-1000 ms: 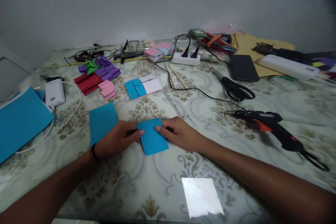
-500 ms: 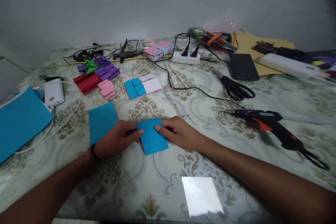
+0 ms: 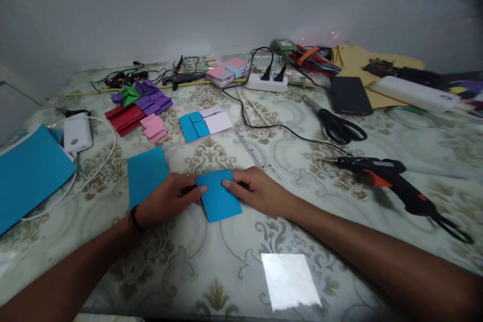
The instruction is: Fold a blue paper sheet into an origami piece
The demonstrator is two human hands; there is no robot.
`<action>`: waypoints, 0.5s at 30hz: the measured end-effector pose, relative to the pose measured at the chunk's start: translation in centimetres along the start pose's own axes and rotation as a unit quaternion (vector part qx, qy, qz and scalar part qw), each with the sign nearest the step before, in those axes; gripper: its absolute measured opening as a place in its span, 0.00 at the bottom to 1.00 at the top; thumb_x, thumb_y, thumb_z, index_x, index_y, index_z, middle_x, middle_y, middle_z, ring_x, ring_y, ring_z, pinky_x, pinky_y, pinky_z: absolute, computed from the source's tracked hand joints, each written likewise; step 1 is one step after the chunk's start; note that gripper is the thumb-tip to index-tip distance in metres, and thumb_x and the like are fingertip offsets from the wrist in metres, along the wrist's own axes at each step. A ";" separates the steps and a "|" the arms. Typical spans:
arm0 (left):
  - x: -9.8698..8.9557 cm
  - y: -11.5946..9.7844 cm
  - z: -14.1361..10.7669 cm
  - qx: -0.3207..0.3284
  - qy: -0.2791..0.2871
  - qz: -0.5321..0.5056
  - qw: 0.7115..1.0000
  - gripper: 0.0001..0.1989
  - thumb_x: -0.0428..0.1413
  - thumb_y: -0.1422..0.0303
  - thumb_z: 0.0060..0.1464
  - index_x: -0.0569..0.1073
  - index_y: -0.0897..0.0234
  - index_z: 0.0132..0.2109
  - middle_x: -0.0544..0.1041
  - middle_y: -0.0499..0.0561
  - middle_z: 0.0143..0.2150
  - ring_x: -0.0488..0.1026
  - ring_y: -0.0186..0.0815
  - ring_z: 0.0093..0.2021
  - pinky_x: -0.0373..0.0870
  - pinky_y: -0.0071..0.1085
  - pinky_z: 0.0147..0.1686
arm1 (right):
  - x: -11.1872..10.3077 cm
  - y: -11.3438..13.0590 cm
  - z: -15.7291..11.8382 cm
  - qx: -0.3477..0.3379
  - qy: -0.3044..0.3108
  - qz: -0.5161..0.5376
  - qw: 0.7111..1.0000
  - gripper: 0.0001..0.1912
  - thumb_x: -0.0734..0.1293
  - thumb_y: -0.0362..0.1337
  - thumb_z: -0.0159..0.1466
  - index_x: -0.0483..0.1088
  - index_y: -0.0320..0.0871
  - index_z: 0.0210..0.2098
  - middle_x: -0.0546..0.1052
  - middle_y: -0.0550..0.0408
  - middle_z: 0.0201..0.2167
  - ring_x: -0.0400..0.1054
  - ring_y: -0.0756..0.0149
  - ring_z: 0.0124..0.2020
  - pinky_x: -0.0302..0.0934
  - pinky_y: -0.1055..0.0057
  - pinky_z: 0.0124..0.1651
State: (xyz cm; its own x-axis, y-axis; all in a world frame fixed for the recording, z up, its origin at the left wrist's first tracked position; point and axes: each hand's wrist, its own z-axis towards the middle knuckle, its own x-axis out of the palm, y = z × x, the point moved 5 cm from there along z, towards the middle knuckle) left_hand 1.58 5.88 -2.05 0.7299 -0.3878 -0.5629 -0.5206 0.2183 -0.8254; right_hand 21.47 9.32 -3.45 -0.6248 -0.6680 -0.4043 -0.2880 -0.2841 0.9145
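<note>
Between my two hands is a small piece of blue paper, tilted up a little over the table. My left hand pinches its left edge, thumb on top and fingers behind. On the opposite edge my right hand grips in the same way, its fingers partly hidden under the sheet. Another blue paper piece lies flat just beyond my left wrist. Farther back rests a pink card bearing blue and white folded strips.
A glue gun and black scissors lie to the right. Red folded paper, a white power bank and a large blue sheet are on the left. Behind stands a power strip, its black cable crossing the table.
</note>
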 end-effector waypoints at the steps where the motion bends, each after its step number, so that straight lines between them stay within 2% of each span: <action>1: 0.0 0.0 0.0 0.002 0.000 0.000 1.000 0.22 0.54 0.60 0.70 0.79 0.66 0.30 0.79 0.48 0.25 0.69 0.30 0.24 0.62 0.28 0.26 | 0.0 0.0 0.0 0.000 -0.001 0.001 1.000 0.27 0.59 0.53 0.75 0.74 0.37 0.33 0.70 0.58 0.25 0.59 0.74 0.26 0.55 0.75 0.30; 8: 0.0 -0.1 0.0 0.000 0.000 -0.004 1.000 0.22 0.54 0.60 0.70 0.79 0.66 0.29 0.80 0.48 0.27 0.71 0.31 0.26 0.63 0.28 0.27 | -0.1 0.2 0.0 -0.005 -0.005 0.005 1.000 0.25 0.61 0.52 0.74 0.72 0.38 0.31 0.69 0.59 0.24 0.58 0.74 0.26 0.55 0.76 0.30; 15: 0.0 -0.2 0.0 -0.002 -0.002 0.008 1.000 0.22 0.55 0.61 0.70 0.79 0.67 0.29 0.79 0.48 0.26 0.69 0.29 0.25 0.62 0.27 0.28 | 0.0 0.2 0.0 -0.011 -0.006 0.011 1.000 0.25 0.61 0.52 0.74 0.71 0.38 0.31 0.68 0.59 0.24 0.58 0.75 0.25 0.55 0.77 0.29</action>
State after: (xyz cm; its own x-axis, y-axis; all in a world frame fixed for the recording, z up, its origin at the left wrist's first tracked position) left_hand 1.67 5.84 -1.84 0.7229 -0.3806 -0.5766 -0.5341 0.2217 -0.8159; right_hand 21.40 9.28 -3.29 -0.6393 -0.6658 -0.3847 -0.2585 -0.2852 0.9230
